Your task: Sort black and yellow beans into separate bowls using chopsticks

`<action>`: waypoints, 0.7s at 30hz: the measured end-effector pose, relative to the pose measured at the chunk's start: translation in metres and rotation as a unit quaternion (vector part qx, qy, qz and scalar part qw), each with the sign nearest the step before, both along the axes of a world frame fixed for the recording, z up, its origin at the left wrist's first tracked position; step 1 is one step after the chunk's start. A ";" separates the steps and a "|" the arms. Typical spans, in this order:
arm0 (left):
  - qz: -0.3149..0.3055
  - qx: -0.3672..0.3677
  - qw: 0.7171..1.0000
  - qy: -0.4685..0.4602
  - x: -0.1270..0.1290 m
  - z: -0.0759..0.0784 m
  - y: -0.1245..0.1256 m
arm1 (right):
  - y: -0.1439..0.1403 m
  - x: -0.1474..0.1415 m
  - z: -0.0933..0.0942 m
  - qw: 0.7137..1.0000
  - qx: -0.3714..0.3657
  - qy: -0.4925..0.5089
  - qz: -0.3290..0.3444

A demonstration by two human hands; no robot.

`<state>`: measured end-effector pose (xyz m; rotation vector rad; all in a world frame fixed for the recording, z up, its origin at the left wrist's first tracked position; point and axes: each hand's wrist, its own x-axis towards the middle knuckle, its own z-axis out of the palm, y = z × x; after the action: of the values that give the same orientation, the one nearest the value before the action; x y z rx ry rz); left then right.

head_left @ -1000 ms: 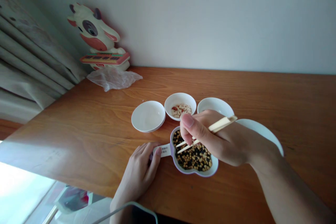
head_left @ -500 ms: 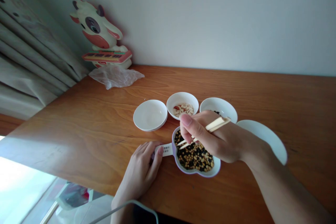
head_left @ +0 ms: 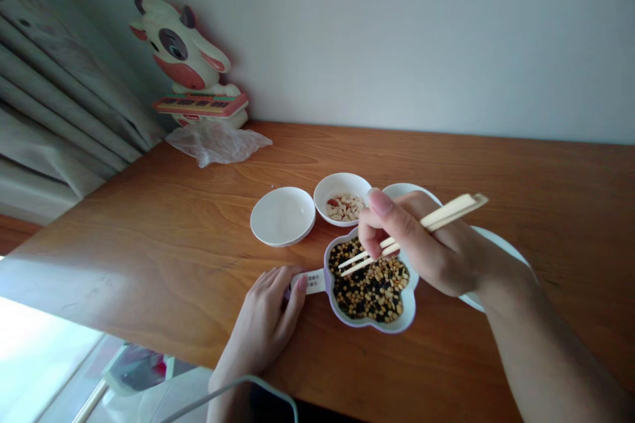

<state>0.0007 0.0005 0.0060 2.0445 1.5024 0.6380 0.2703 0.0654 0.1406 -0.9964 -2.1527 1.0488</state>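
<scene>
My left hand (head_left: pixel 272 312) is closed round the handle of a lilac-rimmed scoop (head_left: pixel 405 318) with a scalloped outline, which rests on the table. Liquid with dark and yellowish grains (head_left: pixel 370 294) covers the scoop's bottom. My right hand (head_left: pixel 421 238) grips a pair of wooden chopsticks (head_left: pixel 446 213); their tips are slightly apart over the grains at the scoop's left side. Whether the tips touch the grains I cannot tell. Just behind the scoop stands a white bowl (head_left: pixel 342 178) with pale flakes and a reddish piece in it. Another white bowl (head_left: pixel 284 217), left of that one, holds nothing visible.
Partly behind my right hand are a third white bowl (head_left: pixel 409 189) and a white dish (head_left: pixel 501 244). A cow-shaped toy keyboard (head_left: pixel 191 73) leans at the back left, with a crumpled clear bag (head_left: pixel 218 144) before it. A pale cable (head_left: pixel 238 383) crosses near my left forearm.
My right hand has shifted right and a little up with the chopsticks, uncovering more of the scoop. The chopstick tips have moved slightly right. My left hand stays on the handle.
</scene>
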 end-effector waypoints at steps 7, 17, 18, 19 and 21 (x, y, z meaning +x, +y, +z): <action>0.004 0.017 1.000 0.011 -0.002 -0.004 0.001 | -0.003 0.040 0.028 0.992 0.031 -0.017 -0.121; 0.006 0.016 1.000 0.007 -0.003 -0.008 0.000 | -0.005 0.063 0.035 0.958 0.122 -0.090 -0.242; 0.006 0.015 1.000 0.009 -0.003 -0.008 0.000 | -0.003 0.065 0.034 0.956 0.130 -0.097 -0.246; 0.007 0.015 1.000 0.010 -0.003 -0.008 0.000 | -0.002 0.067 0.033 0.954 0.136 -0.104 -0.248; 0.007 0.012 1.000 0.013 -0.004 -0.009 0.000 | 0.000 0.073 0.030 0.951 0.136 -0.122 -0.249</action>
<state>-0.0032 0.0003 -0.0025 2.0702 1.5315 0.6388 0.3428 0.0657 0.1706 -1.4850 -1.9935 0.3949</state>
